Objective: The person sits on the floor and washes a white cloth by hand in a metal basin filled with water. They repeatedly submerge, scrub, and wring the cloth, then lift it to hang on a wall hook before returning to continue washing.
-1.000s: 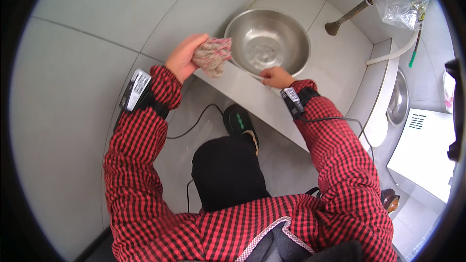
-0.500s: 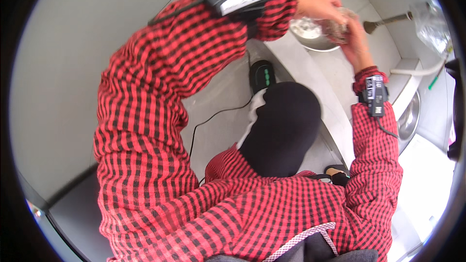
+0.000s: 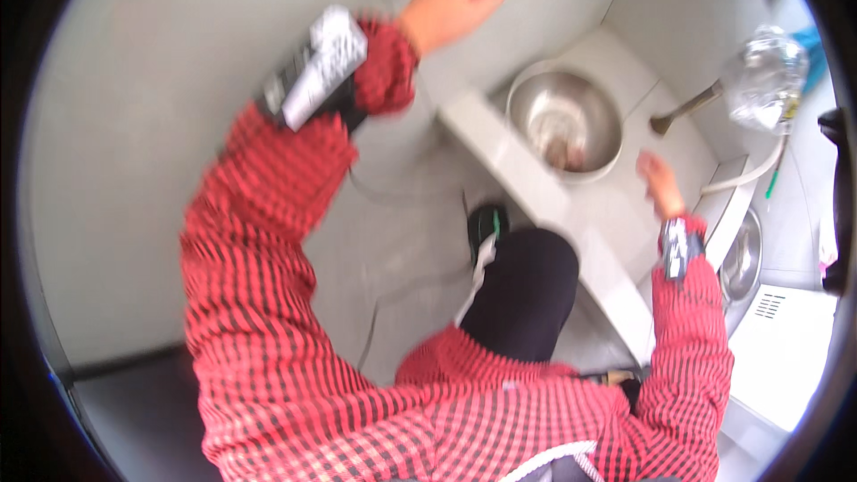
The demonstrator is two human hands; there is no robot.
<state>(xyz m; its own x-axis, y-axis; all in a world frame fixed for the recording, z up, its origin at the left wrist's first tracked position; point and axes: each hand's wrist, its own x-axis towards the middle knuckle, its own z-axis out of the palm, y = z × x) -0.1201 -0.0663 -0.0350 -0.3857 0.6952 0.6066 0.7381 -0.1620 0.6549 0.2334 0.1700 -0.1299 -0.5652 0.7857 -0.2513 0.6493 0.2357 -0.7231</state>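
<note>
A round steel basin [image 3: 611, 107] stands on a pale ledge at the upper right. In its bottom lies a wet-looking brownish-pink wad [image 3: 564, 155], its kind too blurred to tell. My left hand [image 3: 453, 5] is raised by the grey wall, left of the basin and apart from it. Its fingers look curled in, and nothing shows in them. To the right of the basin, my right hand [image 3: 661, 186] hangs over the ledge without touching the bowl. Its blurred fingers are loosely stretched out, and nothing can be seen in them.
A raised pale curb [image 3: 509, 156] runs between my knee and the basin. Beyond the basin a dark-tipped pipe [image 3: 687, 111] leads to a clear plastic bag [image 3: 768, 76]. A steel sink [image 3: 743, 254] and a white appliance [image 3: 786, 348] are at the right.
Both hands have let go of the brownish wad, which now lies in the basin. My left hand has swung left toward the wall; my right has drawn back nearer me. The view has shifted.
</note>
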